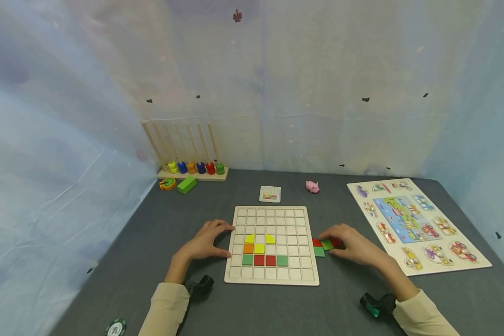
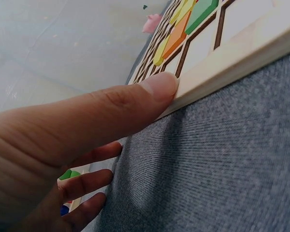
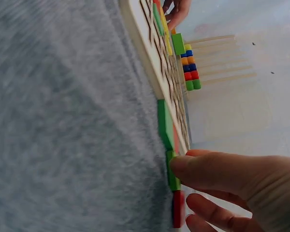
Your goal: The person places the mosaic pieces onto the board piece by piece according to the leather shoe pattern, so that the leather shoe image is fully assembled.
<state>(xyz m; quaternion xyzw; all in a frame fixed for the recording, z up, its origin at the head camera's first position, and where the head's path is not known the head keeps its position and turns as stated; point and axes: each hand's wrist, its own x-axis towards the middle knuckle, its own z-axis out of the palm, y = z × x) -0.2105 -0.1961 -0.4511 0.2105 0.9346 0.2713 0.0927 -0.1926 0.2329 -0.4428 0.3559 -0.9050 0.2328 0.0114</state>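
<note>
The spread left hand (image 1: 206,241) should steady the square pale-wooden grid board (image 1: 279,229), the right hand (image 1: 349,244) pinching the flat light-green tile (image 1: 326,245) lightly.

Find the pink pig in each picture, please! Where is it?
Head: the pink pig is a bit right of and below the middle, beyond the board.
Left wrist: near the top, around the middle.
Right wrist: I can't see it there.
Shared landmark: the grid board.
</note>
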